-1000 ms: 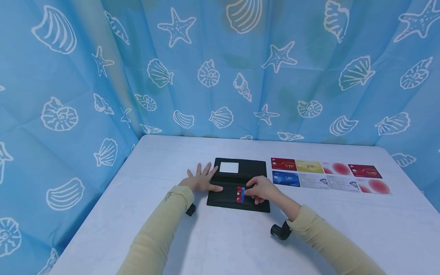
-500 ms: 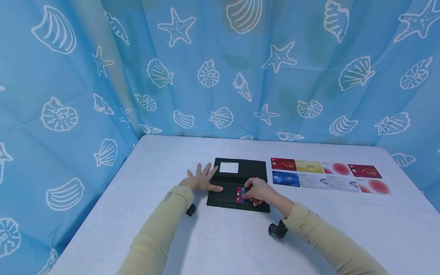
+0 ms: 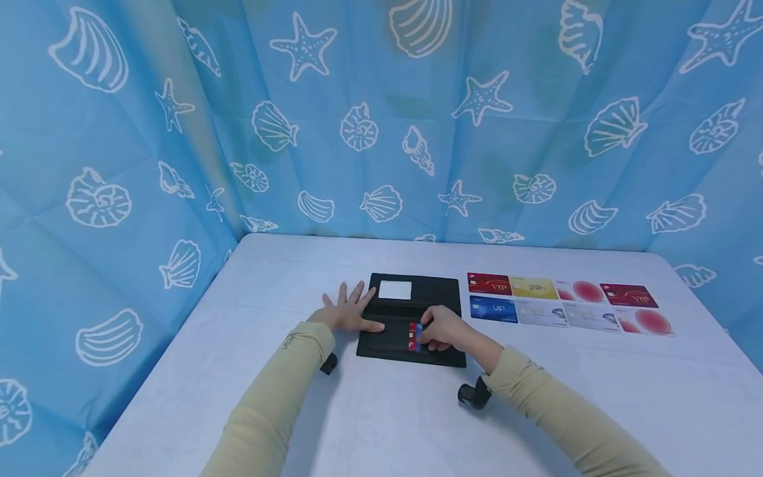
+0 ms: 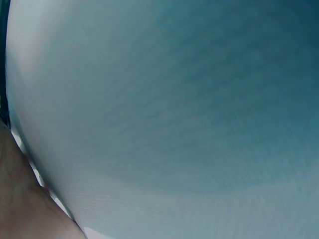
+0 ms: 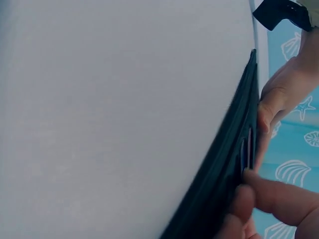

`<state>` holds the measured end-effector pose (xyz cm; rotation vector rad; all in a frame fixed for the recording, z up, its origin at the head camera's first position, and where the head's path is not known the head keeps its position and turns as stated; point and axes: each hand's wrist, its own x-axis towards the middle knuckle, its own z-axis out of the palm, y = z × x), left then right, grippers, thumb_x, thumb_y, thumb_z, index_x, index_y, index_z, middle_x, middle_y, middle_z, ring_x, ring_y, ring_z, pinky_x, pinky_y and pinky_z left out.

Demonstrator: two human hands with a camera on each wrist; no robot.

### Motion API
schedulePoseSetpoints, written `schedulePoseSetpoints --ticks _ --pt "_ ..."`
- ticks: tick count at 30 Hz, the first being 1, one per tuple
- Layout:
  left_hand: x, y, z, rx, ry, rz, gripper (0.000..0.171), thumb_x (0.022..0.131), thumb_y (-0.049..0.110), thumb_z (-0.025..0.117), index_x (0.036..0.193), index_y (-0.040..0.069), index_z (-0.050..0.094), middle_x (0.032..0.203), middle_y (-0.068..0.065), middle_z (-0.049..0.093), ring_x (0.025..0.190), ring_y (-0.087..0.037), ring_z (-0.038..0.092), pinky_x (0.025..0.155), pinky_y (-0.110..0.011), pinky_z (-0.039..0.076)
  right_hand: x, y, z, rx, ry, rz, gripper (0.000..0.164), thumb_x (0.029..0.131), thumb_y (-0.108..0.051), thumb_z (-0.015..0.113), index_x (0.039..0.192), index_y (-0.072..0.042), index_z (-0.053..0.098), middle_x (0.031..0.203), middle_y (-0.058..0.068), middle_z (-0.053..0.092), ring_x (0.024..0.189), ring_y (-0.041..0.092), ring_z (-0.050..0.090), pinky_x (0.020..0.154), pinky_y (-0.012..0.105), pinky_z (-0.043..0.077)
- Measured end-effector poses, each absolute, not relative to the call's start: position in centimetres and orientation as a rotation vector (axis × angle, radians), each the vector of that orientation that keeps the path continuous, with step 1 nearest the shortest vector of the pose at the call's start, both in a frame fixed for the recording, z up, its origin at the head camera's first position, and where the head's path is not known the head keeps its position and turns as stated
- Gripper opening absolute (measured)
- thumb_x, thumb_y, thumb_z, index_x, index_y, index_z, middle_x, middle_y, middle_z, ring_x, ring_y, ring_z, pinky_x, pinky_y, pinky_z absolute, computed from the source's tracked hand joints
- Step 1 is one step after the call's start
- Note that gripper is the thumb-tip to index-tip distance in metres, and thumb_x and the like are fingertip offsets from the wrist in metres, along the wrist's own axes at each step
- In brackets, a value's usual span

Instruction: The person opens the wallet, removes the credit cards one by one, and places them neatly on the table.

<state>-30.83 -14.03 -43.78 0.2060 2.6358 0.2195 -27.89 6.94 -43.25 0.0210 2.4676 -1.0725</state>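
Note:
A black wallet [image 3: 381,344] lies opened out flat on the white table. Red and blue cards stick out side by side from its near half, the red card [image 3: 412,338] to the left of the blue card [image 3: 418,346]. My right hand [image 3: 448,328] pinches the blue card's right edge with thumb and forefinger. In the right wrist view its fingertips touch thin card edges [image 5: 250,149] at the wallet's slots. Spread out, my left hand [image 3: 348,315] rests on the wallet's left side, thumb on the near half. The left wrist view shows mostly pale cloth.
Several cards lie in two rows right of the wallet, among them a blue VIP card [image 3: 493,309] and a yellow card [image 3: 533,287]. A white panel [image 3: 395,290] shows on the wallet's far half. A blue seashell curtain [image 3: 381,132] hangs behind the table.
My right hand has shifted slightly left along with the blue card, and less of that card's blue shows beside the red one. My left hand keeps its place on the wallet.

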Motion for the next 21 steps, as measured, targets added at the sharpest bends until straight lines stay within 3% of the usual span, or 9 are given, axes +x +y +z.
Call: schedulePoseSetpoints --ticks 4,21 --pt "-30.80 -14.05 -43.74 0.204 2.634 0.220 0.091 0.079 0.069 0.048 0.148 0.029 0.004 0.155 -0.002 -0.009 0.138 -0.034 -0.016 0.104 -0.064 -0.006 -27.83 6.86 -43.08 0.031 2.464 -1.120 0.025 0.079 -0.006 0.069 0.098 0.000 0.054 0.090 0.013 0.061 0.060 0.017 0.060 0.061 0.028 0.054" --pt "-30.88 -14.07 -43.94 0.206 2.636 0.232 0.091 0.079 0.069 0.048 0.148 0.029 0.004 0.155 -0.002 -0.008 0.139 -0.034 -0.015 0.105 -0.063 -0.007 -27.89 6.86 -43.10 0.101 2.393 -1.229 0.023 0.082 -0.006 0.067 0.099 0.002 0.055 0.086 0.014 0.062 0.051 0.014 0.059 0.054 0.024 0.053"
